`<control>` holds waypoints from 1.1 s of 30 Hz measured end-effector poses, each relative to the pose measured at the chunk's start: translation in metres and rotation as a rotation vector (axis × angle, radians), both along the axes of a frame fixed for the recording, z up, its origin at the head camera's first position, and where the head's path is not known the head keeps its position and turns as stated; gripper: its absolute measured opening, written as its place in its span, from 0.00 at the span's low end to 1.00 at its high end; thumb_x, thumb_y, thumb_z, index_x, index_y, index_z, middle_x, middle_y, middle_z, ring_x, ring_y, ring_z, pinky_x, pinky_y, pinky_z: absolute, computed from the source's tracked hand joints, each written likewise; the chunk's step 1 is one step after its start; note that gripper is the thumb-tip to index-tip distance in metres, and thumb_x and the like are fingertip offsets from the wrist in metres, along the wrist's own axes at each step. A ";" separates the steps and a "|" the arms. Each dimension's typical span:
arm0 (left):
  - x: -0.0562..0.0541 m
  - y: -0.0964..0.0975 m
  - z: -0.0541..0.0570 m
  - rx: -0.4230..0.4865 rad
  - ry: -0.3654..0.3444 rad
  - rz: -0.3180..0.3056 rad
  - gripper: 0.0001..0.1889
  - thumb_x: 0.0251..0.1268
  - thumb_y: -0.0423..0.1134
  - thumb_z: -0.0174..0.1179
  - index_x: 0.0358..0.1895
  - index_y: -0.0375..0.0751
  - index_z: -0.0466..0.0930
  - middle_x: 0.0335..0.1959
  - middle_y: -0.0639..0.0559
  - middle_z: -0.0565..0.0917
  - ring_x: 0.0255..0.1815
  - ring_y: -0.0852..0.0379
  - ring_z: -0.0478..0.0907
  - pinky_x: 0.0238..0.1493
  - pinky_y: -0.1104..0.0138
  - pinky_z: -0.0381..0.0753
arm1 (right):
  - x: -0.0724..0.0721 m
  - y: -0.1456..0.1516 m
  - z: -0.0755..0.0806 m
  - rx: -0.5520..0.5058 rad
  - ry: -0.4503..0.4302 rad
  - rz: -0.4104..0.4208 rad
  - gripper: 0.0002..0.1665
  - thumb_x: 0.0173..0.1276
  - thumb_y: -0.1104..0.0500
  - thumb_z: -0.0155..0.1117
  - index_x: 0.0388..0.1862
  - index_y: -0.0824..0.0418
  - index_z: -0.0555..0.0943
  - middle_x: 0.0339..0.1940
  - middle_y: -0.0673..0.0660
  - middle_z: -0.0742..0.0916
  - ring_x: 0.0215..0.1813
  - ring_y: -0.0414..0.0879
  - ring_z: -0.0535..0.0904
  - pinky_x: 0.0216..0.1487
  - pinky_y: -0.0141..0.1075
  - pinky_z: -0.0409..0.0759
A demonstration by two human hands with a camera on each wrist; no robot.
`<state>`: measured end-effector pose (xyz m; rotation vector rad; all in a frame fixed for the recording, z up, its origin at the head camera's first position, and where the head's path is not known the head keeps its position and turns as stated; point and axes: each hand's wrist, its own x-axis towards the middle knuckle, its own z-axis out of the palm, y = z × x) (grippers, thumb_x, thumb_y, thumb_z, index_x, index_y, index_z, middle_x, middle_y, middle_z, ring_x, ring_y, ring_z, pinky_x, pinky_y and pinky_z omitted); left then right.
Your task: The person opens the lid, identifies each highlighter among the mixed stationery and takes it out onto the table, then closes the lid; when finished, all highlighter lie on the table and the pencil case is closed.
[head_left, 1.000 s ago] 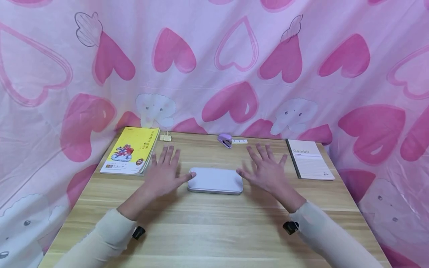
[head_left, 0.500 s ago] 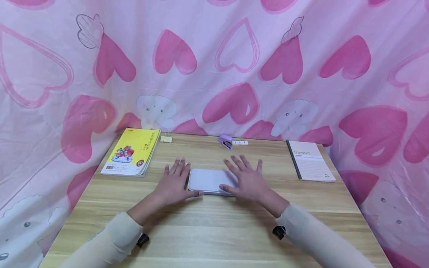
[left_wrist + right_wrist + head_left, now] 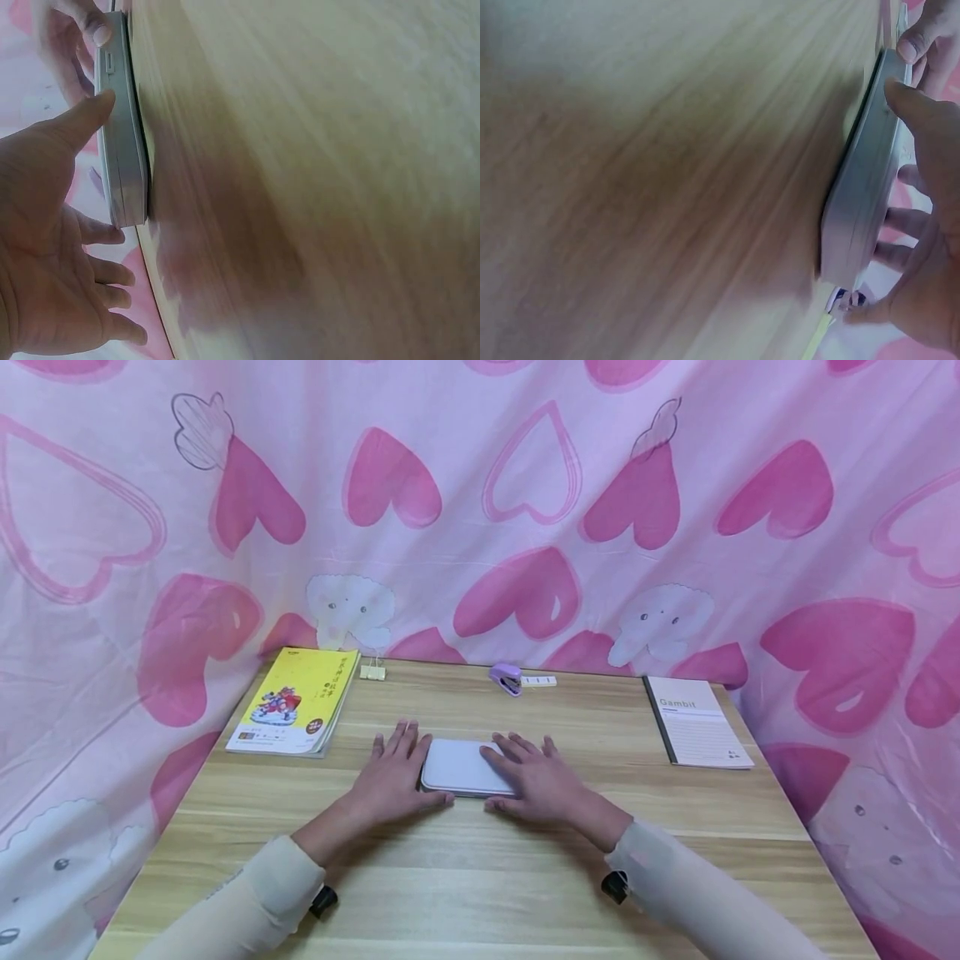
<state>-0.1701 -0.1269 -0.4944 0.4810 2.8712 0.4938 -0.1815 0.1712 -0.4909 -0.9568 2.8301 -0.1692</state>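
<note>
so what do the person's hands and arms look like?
Left hand and right hand: bare, no gloves. Left sleeve and right sleeve: cream, long. One small black device by the left wrist, a similar black device by the right.

a wood-grain table (image 3: 480,885) bears a yellow book (image 3: 300,697), clip (image 3: 372,673), purple stapler (image 3: 506,677), white strip (image 3: 542,681), pale case (image 3: 453,766) and notebook (image 3: 699,724).

Cream sleeves (image 3: 243,897), each with a small black device (image 3: 324,902) on its inner side
</note>
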 end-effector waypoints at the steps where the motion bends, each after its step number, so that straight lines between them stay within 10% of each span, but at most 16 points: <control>1: 0.000 0.000 0.000 -0.002 -0.001 0.002 0.61 0.66 0.75 0.68 0.89 0.35 0.58 0.92 0.31 0.49 0.95 0.33 0.39 0.92 0.33 0.41 | -0.001 0.001 -0.001 -0.011 -0.007 0.005 0.53 0.78 0.23 0.60 0.93 0.39 0.58 0.94 0.53 0.63 0.92 0.59 0.60 0.84 0.78 0.59; 33: -0.001 0.009 -0.004 -0.068 0.046 -0.003 0.59 0.70 0.71 0.69 0.84 0.25 0.60 0.90 0.26 0.54 0.94 0.31 0.46 0.92 0.33 0.46 | -0.011 0.003 -0.001 -0.056 -0.022 0.156 0.43 0.83 0.34 0.64 0.91 0.40 0.64 0.94 0.53 0.63 0.93 0.57 0.60 0.88 0.64 0.65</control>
